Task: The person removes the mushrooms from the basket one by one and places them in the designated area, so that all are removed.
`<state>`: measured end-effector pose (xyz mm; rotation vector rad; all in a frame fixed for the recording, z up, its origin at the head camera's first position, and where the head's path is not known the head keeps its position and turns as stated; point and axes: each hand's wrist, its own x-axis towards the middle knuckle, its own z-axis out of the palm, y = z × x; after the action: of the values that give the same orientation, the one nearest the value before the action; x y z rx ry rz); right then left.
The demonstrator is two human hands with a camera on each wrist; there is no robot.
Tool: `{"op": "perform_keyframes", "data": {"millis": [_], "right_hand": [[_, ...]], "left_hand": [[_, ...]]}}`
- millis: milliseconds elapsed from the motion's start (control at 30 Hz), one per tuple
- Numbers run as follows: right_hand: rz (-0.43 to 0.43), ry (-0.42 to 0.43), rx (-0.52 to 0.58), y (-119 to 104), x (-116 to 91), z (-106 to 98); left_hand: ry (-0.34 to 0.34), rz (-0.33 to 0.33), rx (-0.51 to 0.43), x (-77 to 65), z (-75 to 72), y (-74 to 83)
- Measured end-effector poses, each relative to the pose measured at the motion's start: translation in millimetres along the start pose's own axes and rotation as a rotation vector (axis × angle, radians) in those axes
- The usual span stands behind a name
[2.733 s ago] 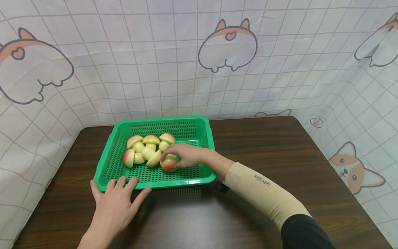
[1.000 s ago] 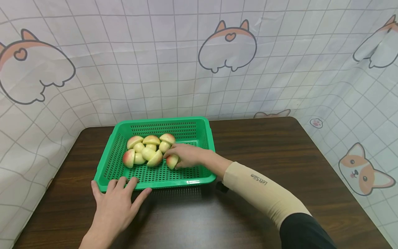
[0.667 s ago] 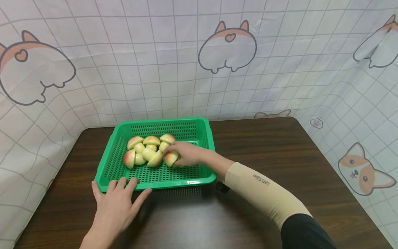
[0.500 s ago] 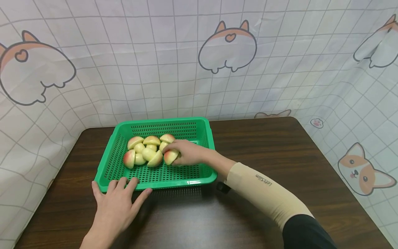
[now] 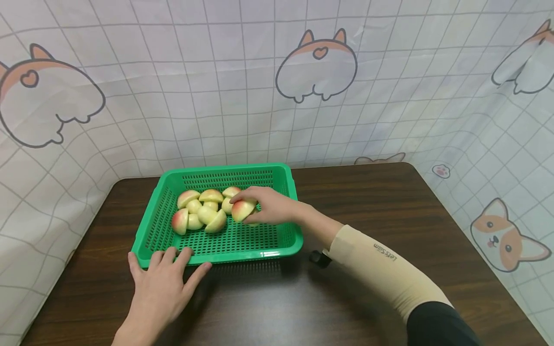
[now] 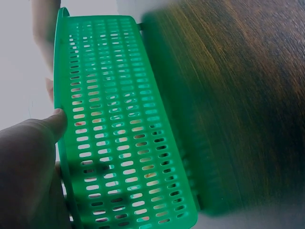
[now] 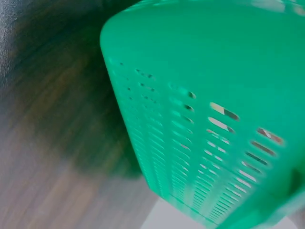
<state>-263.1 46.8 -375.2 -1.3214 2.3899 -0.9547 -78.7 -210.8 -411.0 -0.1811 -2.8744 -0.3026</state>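
In the head view my right hand (image 5: 274,206) grips a toy mushroom (image 5: 243,210) with a red-and-yellow cap, held over the right half of a green plastic basket (image 5: 207,258). The hand partly hides its stem. Several similar mushrooms (image 5: 180,221) lie grouped in the basket's left half and middle. At the front left corner, my left hand (image 5: 162,286) holds the basket rim, fingers over the edge and thumb on the outer side. The left wrist view shows its thumb (image 6: 57,121) against the rim. In the right wrist view only the basket's outer wall (image 7: 157,124) shows, not the hand.
The basket stands on a dark wooden table (image 5: 359,202). Behind it and at both sides hangs a white gridded cloth (image 5: 207,96) with cartoon corgis. A small black object (image 5: 319,259) shows beneath the right forearm.
My right hand has taken hold of the single mushroom at the right, turned it and raised it, moving up and slightly right. The left hand stays on the rim.
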Motion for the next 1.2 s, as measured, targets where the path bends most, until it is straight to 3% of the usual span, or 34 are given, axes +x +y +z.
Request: {"op": "perform_keyframes", "data": {"millis": [733,1200], "right_hand": [[0.039,0.146,0.068,5.9,-29.0,-39.7],[0.128,0.2,0.114,18.1,-42.8,-52.8]], "left_hand": [[-0.01,-0.01,-0.002,-0.1,-0.3,-0.7],[-0.004,-0.006,-0.006,-1.5,0.3,-1.1]]}}
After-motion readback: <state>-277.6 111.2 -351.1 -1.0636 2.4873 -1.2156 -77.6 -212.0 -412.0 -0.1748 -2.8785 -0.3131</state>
